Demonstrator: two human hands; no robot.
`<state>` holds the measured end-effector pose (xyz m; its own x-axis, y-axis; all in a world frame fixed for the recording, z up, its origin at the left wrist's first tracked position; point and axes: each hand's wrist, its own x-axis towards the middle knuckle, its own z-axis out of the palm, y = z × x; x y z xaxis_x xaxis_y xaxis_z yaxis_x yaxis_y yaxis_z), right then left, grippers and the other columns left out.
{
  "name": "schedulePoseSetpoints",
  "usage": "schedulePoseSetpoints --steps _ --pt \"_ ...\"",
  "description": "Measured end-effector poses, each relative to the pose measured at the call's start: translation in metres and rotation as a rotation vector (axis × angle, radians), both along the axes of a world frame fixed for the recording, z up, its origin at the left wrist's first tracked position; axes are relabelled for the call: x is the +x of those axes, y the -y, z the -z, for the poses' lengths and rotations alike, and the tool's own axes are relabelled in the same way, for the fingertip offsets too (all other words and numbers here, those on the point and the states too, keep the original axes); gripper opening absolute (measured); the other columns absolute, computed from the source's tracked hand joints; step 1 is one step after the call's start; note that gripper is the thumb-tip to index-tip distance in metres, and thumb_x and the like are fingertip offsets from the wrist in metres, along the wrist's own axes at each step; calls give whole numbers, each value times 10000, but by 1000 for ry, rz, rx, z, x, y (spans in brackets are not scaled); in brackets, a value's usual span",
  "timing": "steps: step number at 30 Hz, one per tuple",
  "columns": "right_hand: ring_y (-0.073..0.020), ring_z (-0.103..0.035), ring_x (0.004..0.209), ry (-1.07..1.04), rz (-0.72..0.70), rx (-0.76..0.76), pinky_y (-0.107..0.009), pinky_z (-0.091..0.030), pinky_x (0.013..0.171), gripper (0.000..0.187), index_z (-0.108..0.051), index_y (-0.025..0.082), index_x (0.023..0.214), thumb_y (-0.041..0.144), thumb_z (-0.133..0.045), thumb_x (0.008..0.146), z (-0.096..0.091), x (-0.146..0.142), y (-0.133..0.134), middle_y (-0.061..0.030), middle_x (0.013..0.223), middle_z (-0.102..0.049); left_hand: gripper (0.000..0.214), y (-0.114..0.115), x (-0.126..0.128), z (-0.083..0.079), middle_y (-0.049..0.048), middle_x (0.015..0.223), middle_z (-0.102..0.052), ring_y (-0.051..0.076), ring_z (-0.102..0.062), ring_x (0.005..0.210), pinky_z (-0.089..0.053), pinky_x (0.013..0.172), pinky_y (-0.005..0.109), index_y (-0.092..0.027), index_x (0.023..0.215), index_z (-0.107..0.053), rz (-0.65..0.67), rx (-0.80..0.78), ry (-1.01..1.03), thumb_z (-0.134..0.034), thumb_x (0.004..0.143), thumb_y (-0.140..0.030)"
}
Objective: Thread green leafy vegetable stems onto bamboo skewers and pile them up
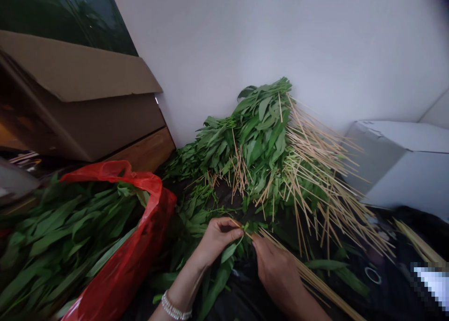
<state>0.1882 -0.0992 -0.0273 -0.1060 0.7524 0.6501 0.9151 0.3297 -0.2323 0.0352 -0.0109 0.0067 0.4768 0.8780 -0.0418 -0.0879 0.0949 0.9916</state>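
Observation:
Near the bottom middle, my left hand [221, 235], with a beaded bracelet [175, 307] at its wrist, is closed in a pinch on a leafy green sprig [228, 258]. A thin bamboo skewer [248, 235] crosses the stem there, its lower end running into the fingers of my right hand [277, 267]. Those fingers are closed round it, and partly hidden behind the knuckles. Both hands almost touch. A bundle of loose skewers [322, 288] lies beside and beneath my right forearm.
Several leafy bunches on skewers [263, 120] lean in a pile against the white wall [280, 31]. Left stands a red plastic bag [154, 227] full of long leaves [63, 237]. Behind it is a cardboard box [105, 120]; a white box [414, 167] stands right. Black plastic [245, 293] lies underneath.

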Motion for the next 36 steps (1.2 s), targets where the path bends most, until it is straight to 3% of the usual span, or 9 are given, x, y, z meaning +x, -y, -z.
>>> schedulePoseSetpoints --steps 5,8,10,13,16,21,26,32,36 --pt "-167 -643 653 -5 -11 -21 -260 -448 591 319 -581 139 1023 85 -287 913 3 -2 0 -50 737 -651 172 5 6 7 17 680 -694 124 -596 633 -460 654 218 -146 691 -724 83 4 -8 -798 621 -285" --pt "-162 -638 681 -19 -10 -5 -255 -431 618 319 -573 148 1015 81 -277 915 -2 0 -1 -43 722 -637 209 0 2 5 37 708 -711 153 -617 666 -468 675 238 -148 716 -735 44 77 -50 -778 640 -338" --pt "-157 -629 677 -35 11 10 -252 -410 616 297 -566 163 971 92 -283 919 -7 3 -1 -33 703 -620 268 -7 -7 0 57 748 -723 177 -630 708 -471 693 251 -147 758 -742 -121 158 -85 -721 692 -406" --pt "-136 -586 593 -78 34 11 -252 -366 582 241 -534 190 848 138 -313 928 -13 7 -1 -4 653 -570 358 -22 -23 -5 67 773 -728 183 -630 718 -467 663 250 -141 789 -735 -493 210 -103 -614 766 -478" --pt "-117 -535 528 -111 31 -19 -256 -328 562 240 -483 204 757 170 -327 935 -15 7 1 20 614 -515 373 -31 -32 -3 64 772 -725 183 -629 697 -462 618 244 -131 804 -727 -619 229 -149 -581 782 -473" --pt "-109 -518 538 -138 16 -31 -254 -309 576 241 -460 206 743 178 -322 939 -15 6 2 24 622 -495 224 -34 -31 7 59 884 -716 199 -637 810 -475 726 276 -153 901 -709 -477 417 -327 -579 775 -286" --pt "-97 -480 484 -250 31 -55 -247 -287 535 212 -442 214 752 229 -350 942 -18 11 4 54 564 -445 280 -33 -37 2 34 796 -683 179 -611 809 -441 773 282 -174 730 -688 -292 591 -552 -426 712 -76" --pt "-92 -439 453 -291 40 -94 -239 -274 504 231 -397 224 728 261 -339 948 -21 15 6 70 536 -394 288 -29 -52 -12 22 811 -663 199 -559 866 -400 815 309 -199 736 -675 8 743 -799 -437 657 -57" --pt "-88 -442 453 -238 54 -47 -244 -270 513 225 -401 220 719 247 -360 939 -21 12 5 69 540 -408 282 -31 -57 -7 29 889 -681 238 -541 916 -388 796 332 -225 833 -705 68 801 -962 -575 620 -92"
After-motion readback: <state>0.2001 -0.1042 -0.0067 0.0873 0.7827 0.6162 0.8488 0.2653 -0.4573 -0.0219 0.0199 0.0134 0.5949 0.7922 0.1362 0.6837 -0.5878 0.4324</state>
